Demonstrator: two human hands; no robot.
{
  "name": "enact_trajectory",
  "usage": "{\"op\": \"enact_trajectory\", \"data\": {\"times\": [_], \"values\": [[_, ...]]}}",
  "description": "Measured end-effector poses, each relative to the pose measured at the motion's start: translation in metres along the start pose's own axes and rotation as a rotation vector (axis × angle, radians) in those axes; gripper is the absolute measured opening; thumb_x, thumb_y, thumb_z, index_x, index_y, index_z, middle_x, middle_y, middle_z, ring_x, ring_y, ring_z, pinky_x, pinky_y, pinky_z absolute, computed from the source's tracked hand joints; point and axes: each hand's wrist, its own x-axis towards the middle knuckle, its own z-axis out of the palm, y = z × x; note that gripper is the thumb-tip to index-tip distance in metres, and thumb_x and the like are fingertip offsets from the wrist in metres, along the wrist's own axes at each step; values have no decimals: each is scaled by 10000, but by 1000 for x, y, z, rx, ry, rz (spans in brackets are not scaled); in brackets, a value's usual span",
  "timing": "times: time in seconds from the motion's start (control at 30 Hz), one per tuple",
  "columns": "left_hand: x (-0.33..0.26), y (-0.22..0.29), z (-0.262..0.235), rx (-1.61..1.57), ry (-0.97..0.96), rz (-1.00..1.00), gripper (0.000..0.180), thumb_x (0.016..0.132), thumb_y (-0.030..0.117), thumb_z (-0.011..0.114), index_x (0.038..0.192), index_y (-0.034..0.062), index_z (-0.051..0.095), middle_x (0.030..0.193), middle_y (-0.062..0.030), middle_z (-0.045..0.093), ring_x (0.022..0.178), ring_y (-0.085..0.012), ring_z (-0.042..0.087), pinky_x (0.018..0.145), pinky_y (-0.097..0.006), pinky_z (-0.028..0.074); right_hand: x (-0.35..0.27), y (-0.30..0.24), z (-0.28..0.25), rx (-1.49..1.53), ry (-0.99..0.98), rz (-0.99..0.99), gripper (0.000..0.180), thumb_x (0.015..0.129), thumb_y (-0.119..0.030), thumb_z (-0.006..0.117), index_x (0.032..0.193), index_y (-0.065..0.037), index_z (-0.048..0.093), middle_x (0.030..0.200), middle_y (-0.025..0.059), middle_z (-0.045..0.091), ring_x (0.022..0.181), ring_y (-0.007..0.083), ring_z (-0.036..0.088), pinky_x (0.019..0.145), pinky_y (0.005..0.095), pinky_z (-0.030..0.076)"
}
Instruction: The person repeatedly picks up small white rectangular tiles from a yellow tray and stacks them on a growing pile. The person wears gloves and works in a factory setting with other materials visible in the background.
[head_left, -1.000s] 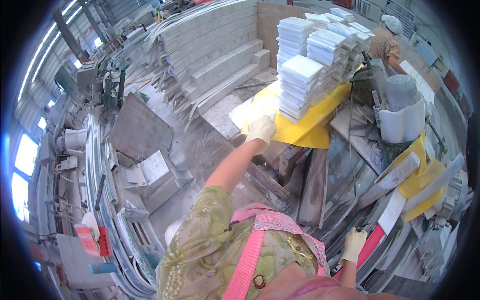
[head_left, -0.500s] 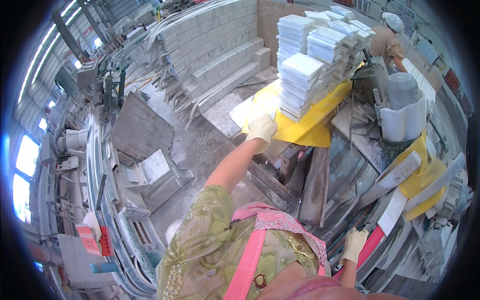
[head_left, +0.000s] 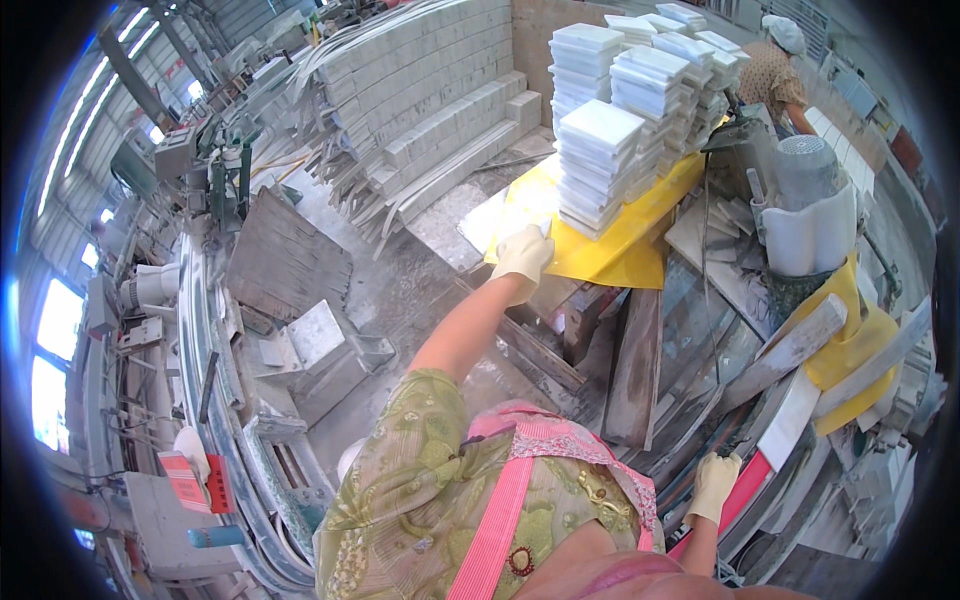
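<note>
My left hand (head_left: 524,252), in a pale glove, reaches forward over the near edge of a yellow sheet (head_left: 610,262). Its fingers are curled, and a small whitish edge shows at the fingertips; glare hides what it is. Just beyond, to the right, stand tall stacks of white stone tiles (head_left: 603,124) on the sheet. My right hand (head_left: 714,484), gloved too, is low at the right with its fingers bent in. It is beside a red strip (head_left: 745,490) and a white slab (head_left: 788,420); anything inside its grip is hidden.
Grey stone blocks (head_left: 430,90) form a wall at the back. Leaning planks (head_left: 633,370) stand below the yellow sheet. A motor with a white cover (head_left: 808,235) is at the right, a curved metal rail (head_left: 190,350) at the left. A person (head_left: 772,85) works at the far right.
The view has shifted slightly. Both hands stay at nearly the same places, with their fingers bent as before. The tile stacks stand unchanged.
</note>
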Motion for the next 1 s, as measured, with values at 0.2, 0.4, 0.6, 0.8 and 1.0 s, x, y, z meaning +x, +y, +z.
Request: {"op": "enact_trajectory", "data": {"times": [0.2,0.4,0.6,0.8,1.0], "values": [[2,-3,3,10,-1,8,422,901,290,502,1121,-22,684,1117,-292,687,1104,-448,639,981,-473,461,0,-3,-3,13,84,-16,264,860,-69,530,652,-19,686,651,198,681,689,336,685,998,444,460],[6,-5,5,37,-12,1,420,903,290,499,1140,-14,666,1123,-288,685,1116,-447,633,983,-476,456,-1,0,2,22,123,-39,273,864,-70,528,646,-18,684,648,201,678,687,342,683,984,454,467],[7,-7,6,53,-8,18,440,908,311,501,1133,-32,660,1118,-287,685,1105,-445,638,978,-477,462,-1,0,3,26,132,-42,273,864,-73,534,631,-20,668,634,196,670,678,342,676,979,456,468],[3,-13,7,39,38,95,475,901,353,513,1119,-36,677,1108,-286,688,1085,-438,651,956,-476,485,-2,1,3,23,112,-45,242,859,-86,553,652,-24,662,636,184,670,675,333,671,980,456,466],[7,-12,10,43,37,54,468,899,352,524,1114,-29,690,1107,-279,692,1088,-426,654,954,-468,488,-1,-2,-1,9,114,-34,200,861,-76,543,715,-17,667,644,184,672,688,329,675,987,450,467]]}}
